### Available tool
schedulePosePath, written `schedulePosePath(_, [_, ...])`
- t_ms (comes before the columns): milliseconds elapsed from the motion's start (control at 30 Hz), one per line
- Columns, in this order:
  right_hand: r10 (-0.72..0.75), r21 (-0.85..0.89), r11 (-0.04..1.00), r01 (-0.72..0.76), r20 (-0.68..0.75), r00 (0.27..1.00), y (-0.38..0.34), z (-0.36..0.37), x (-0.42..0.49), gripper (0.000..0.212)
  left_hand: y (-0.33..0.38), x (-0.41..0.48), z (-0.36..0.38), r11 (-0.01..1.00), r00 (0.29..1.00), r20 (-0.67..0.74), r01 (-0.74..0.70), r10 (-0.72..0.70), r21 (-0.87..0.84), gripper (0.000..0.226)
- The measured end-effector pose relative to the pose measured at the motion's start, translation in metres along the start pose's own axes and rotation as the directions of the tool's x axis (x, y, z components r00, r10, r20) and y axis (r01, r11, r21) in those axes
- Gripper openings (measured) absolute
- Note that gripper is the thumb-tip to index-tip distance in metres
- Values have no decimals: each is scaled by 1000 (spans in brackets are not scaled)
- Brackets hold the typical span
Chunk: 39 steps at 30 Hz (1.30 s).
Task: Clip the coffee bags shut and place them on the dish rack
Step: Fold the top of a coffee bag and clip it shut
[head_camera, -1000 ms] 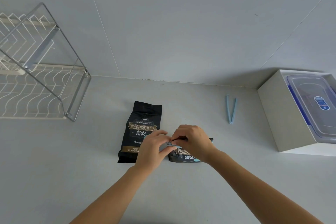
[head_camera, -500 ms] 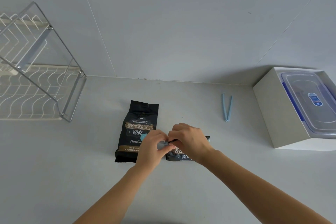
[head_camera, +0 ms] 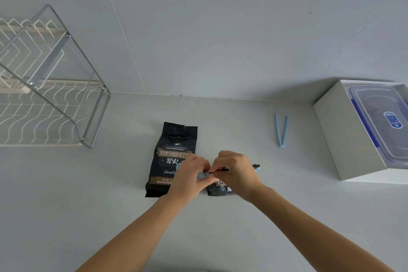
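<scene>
A: Where do the bags lie?

B: Both are flat on the worktop (head_camera: 66,205), well apart from the dish rack (head_camera: 55,106) at far left. The left coffee bag (head_camera: 170,157) carries no clip. The right coffee bag (head_camera: 220,191) sits under both hands.

A: And each grip?

B: The left hand (head_camera: 189,174) pinches the left end of the sealing clip (head_camera: 204,175). The right hand (head_camera: 236,172) curls over its bar and the bag's mouth, likely pinning the mouth flat so the clip can snap closed.

A: Another clip?

B: A spare clip (head_camera: 281,130) lies spread open at far right, probably meant for the left bag.

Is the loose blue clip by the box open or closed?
Open: the blue clip's two arms splay in a V, joined only at the near end.
</scene>
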State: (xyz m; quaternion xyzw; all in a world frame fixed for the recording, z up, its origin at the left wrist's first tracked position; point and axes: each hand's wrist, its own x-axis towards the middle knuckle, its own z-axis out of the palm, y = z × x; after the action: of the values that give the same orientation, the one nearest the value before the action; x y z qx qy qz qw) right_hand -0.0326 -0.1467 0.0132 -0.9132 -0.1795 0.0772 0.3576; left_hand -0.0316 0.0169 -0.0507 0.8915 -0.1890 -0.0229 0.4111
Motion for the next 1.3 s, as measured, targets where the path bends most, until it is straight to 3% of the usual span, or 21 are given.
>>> schedulePosePath(133, [22,-79,997,-23,-11,1000,-9,-17,15,6,-6,5,-6,996,997,70,28,-34,90,31])
schedulePosePath(233, [-4,-269,963,28,91,996,-6,-30,19,17,4,2,-4,995,997,0,78,-78,-58,22])
schedulePosePath(367, [-89,-306,943,133,153,984,-11,-18,9,15,16,-4,9,970,977,-134,134,-163,-204,12])
schedulePosePath(633, [40,-174,985,-12,161,986,-6,-13,6,10,17,-7,10,978,988,-90,111,-129,-174,13])
schedulePosePath(1000, [-81,-86,993,87,68,994,7,-5,-2,8,14,-11,18,982,991,-99,75,-93,-172,6])
schedulePosePath(1167, [9,-63,998,-5,64,998,7,-13,8,7,10,-1,10,986,993,-41,106,-112,-126,6])
schedulePosePath(1300, [142,150,981,-125,-110,984,26,-42,0,9,9,2,2,986,992,11,127,-127,-106,6])
